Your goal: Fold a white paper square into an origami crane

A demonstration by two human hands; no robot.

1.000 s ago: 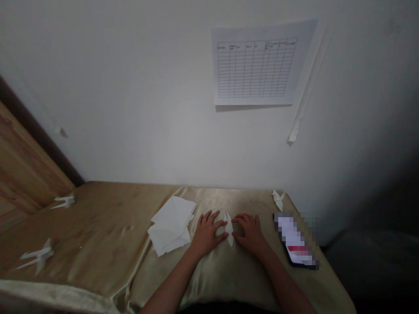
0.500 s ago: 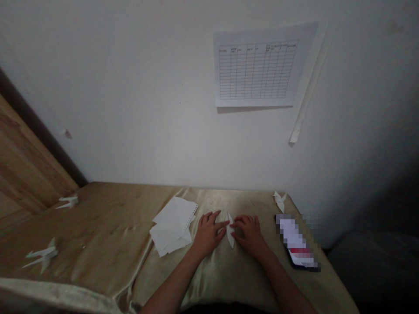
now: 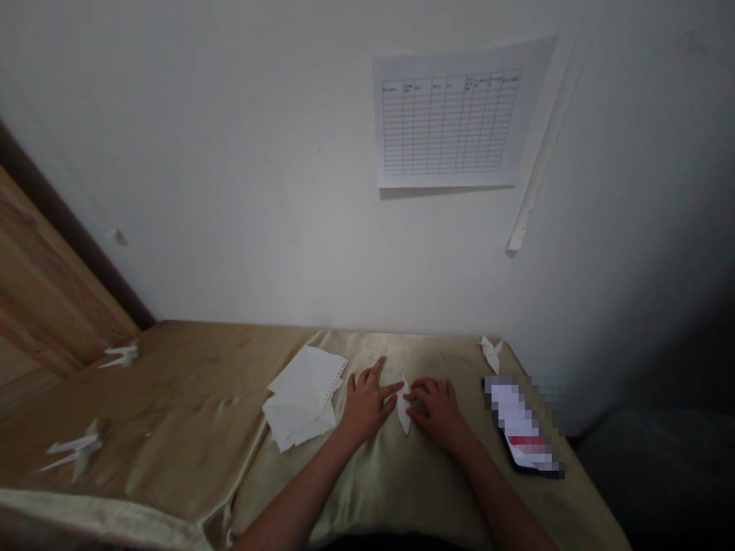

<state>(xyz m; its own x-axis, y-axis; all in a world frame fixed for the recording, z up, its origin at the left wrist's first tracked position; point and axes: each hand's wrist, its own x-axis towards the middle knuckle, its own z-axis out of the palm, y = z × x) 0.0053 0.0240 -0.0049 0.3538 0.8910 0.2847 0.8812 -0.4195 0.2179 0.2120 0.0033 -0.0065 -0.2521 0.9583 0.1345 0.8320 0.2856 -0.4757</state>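
Observation:
A narrow folded white paper piece [image 3: 404, 404] lies on a beige satin pillow [image 3: 396, 482]. My left hand [image 3: 365, 402] rests flat on the pillow just left of it, fingers spread, index fingertip touching the paper's left edge. My right hand [image 3: 437, 405] lies on the paper's right side, fingers curled down and pressing on it.
A stack of white sheets [image 3: 303, 395] lies left of my left hand. A phone [image 3: 521, 425] lies at the right. Folded paper cranes sit at the back right [image 3: 491, 352], far left [image 3: 119, 354] and near left [image 3: 74, 449]. A printed table sheet [image 3: 451, 122] hangs on the wall.
My left hand's fingers have spread wider and shifted slightly. The paper and my right hand stay in about the same place.

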